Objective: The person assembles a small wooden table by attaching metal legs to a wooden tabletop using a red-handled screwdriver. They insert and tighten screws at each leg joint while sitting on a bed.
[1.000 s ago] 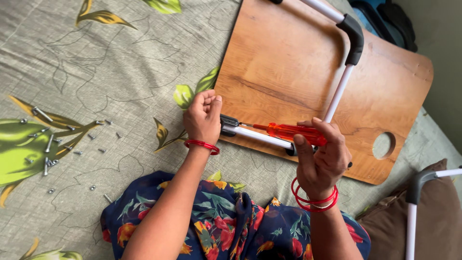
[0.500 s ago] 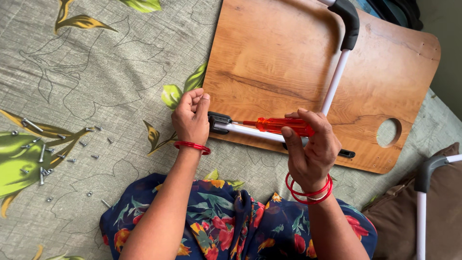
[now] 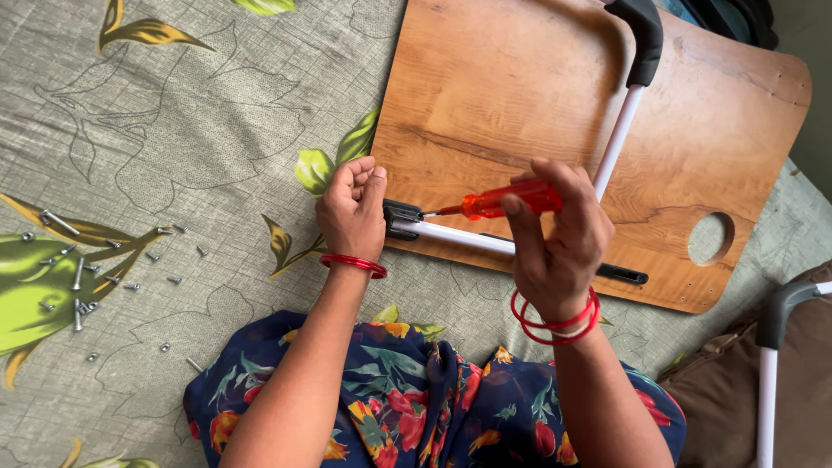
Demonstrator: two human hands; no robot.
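Observation:
A wooden tabletop (image 3: 511,95) lies upside down on a patterned bedsheet, with a white tube leg (image 3: 617,139) and black plastic joints fixed to it. My right hand (image 3: 555,238) grips a red-handled screwdriver (image 3: 507,201) held sideways, its tip at the black bracket (image 3: 401,218) at the board's near left corner. My left hand (image 3: 354,211) is closed and presses against that bracket and the board's edge. Red bangles ring both wrists.
Several loose screws (image 3: 82,277) are scattered on the grey sheet (image 3: 173,130) to the left. A second white leg with a grey joint (image 3: 776,347) lies over a brown cushion (image 3: 802,399) at the right. A round hole (image 3: 711,238) is cut in the board.
The view has shifted slightly. My right hand and the screwdriver stay at the bracket, the handle turned a little in my fingers. My left hand keeps its place.

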